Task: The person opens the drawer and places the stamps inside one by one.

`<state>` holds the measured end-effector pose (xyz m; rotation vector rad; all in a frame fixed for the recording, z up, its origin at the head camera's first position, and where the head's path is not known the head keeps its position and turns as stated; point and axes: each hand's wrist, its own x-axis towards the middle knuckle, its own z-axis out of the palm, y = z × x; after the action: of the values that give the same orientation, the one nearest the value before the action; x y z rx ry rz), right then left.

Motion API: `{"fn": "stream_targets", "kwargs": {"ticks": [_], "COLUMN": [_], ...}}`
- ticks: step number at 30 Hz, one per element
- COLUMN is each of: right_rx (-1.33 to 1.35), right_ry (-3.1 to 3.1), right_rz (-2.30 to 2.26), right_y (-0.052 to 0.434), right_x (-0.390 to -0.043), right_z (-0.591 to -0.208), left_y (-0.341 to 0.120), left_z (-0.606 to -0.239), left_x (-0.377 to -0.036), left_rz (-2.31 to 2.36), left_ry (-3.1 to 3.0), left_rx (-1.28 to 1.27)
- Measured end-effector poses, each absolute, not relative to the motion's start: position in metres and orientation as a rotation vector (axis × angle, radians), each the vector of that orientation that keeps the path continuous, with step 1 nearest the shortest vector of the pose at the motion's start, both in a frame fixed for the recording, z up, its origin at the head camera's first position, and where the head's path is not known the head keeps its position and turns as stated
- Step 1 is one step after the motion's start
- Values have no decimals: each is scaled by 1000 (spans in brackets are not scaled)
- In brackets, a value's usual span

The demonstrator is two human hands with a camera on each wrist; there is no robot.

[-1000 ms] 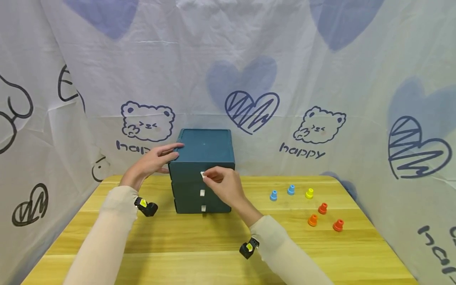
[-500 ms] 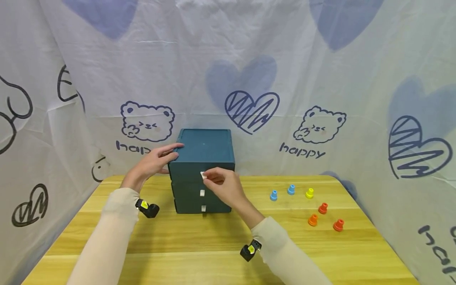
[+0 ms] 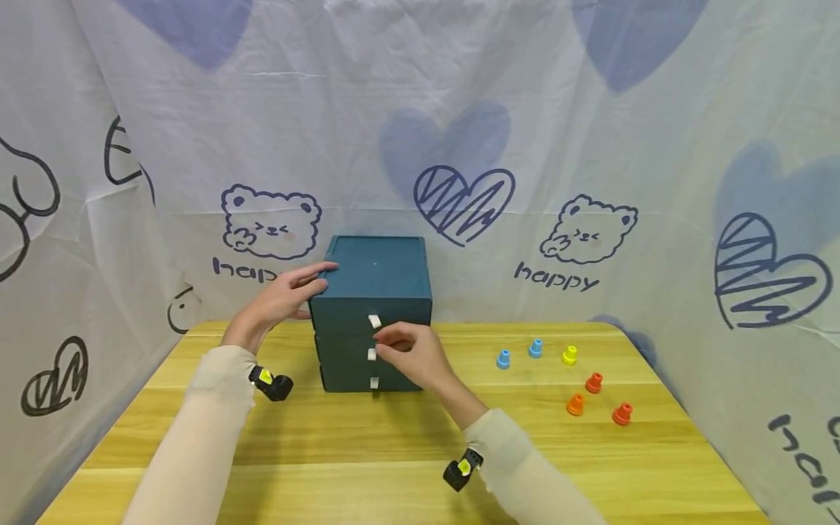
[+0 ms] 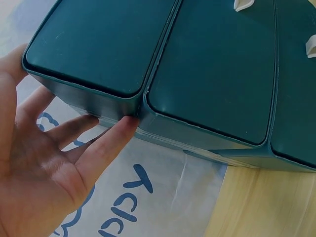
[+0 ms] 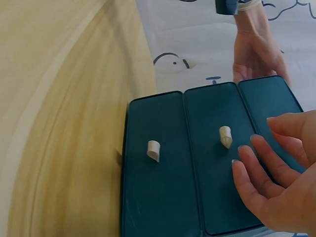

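Observation:
A dark teal cabinet [image 3: 377,266] with three stacked drawers stands on the table, all its drawer fronts about flush. Each front has a small white pull tab: the top tab [image 3: 375,321], the middle tab [image 3: 371,354] and the bottom tab [image 3: 374,383]. My left hand [image 3: 281,295] rests against the cabinet's upper left side, and in the left wrist view its extended fingers [image 4: 106,145] touch the side wall. My right hand [image 3: 416,357] hovers before the middle drawer. In the right wrist view its fingers [image 5: 249,185] are spread, loosely bent and apart from the middle tab [image 5: 225,137]; the top tab is hidden there.
Right of the cabinet stand several small stepped plastic pieces: two blue [image 3: 503,359] [image 3: 536,348], one yellow [image 3: 569,355], one orange [image 3: 575,405] and two red [image 3: 593,382] [image 3: 623,413]. A printed cloth [image 3: 367,146] hangs behind the wooden table [image 3: 328,467].
My right hand has let go of the top drawer's tab and moved down to the level of the middle one. The left hand keeps its place on the cabinet.

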<state>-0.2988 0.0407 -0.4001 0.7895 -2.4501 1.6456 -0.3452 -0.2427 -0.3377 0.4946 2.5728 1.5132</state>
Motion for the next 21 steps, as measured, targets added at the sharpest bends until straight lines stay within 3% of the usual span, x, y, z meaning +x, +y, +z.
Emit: {"fn": "stream_targets", "kwargs": {"ticks": [21], "right_rx": [712], "right_ry": [-2546], "right_rz": [1403], "right_y": [30], "right_x": [-296], "right_z": [-419], "left_y": [-243], "left_z": [-338], "left_x": [-344], "left_rz": [1526], "left_ry": [2556], "left_rx": [512]}}
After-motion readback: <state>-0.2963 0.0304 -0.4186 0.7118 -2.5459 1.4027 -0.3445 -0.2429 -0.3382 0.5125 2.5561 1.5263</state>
